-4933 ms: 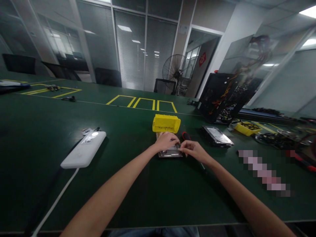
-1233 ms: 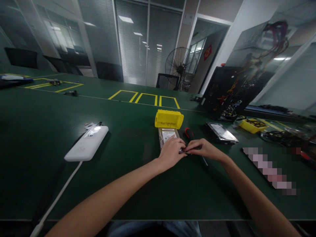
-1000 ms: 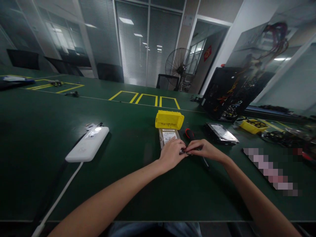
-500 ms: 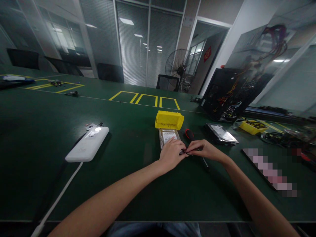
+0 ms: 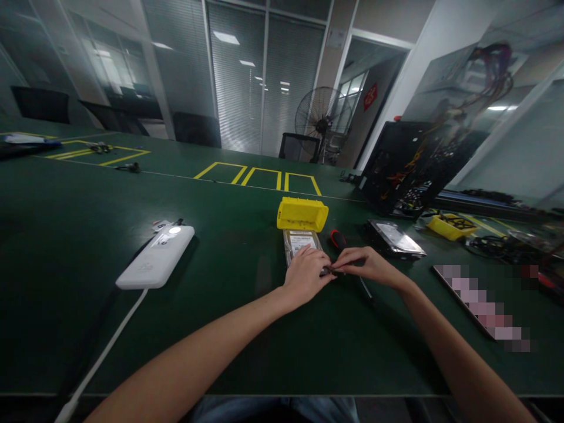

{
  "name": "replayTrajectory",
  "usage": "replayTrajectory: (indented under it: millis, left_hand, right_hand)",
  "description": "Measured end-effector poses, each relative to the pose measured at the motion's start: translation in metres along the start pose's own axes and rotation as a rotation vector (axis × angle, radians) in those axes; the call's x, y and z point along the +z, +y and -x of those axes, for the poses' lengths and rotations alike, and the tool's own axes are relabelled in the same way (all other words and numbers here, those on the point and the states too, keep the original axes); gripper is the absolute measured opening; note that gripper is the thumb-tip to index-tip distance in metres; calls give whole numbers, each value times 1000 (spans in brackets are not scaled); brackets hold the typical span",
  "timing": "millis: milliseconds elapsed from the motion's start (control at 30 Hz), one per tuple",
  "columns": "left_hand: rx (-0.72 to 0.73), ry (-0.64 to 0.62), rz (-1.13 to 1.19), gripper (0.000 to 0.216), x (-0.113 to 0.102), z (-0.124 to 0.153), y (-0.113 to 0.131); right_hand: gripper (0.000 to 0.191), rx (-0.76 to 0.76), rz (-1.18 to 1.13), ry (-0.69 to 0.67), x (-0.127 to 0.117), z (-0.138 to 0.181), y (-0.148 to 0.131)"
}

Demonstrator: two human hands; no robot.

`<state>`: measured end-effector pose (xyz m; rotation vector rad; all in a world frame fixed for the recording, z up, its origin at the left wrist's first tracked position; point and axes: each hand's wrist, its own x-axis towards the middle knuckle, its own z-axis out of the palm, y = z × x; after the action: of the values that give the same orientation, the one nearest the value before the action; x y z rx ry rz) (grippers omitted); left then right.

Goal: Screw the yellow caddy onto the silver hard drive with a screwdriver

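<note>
A hard drive (image 5: 302, 239) with a white label lies on the green table, just in front of a yellow bin (image 5: 304, 215). My left hand (image 5: 309, 273) lies over its near part, fingers curled around it. At the drive's near right corner, the thumb and fingers of my right hand (image 5: 361, 264) pinch together, close to the left fingertips; whatever is between them is too small to make out. A screwdriver (image 5: 338, 239) with a red and black handle lies beside the drive, its shaft passing beneath my right hand.
Another hard drive (image 5: 394, 239) lies to the right, with a computer case (image 5: 396, 170) behind it and a second yellow bin (image 5: 449, 226) beyond. A pixelated flat object (image 5: 482, 305) is at right. Left stands a white power bank (image 5: 157, 258) with a cable.
My right hand has shifted very slightly, its pinched fingertips staying at the drive's corner. My left hand and the drive keep their place.
</note>
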<state>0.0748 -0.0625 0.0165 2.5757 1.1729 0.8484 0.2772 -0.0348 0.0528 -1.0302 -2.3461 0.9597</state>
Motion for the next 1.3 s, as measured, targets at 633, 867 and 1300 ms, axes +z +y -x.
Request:
replayTrajectory:
  millis: [633,867,1300]
  left_hand:
    - [-36,-32,67,14,-5,0,3]
    - [-51,-46,82,15,-5,-2,1]
    - [-68,-6,108,14,3,-6,-4]
  right_hand:
    - [42,588,412,429,4,-21,43]
    - [37,123,-269,903,-42,-7,-27]
    - [34,-246,-120,908,13,-33,-66]
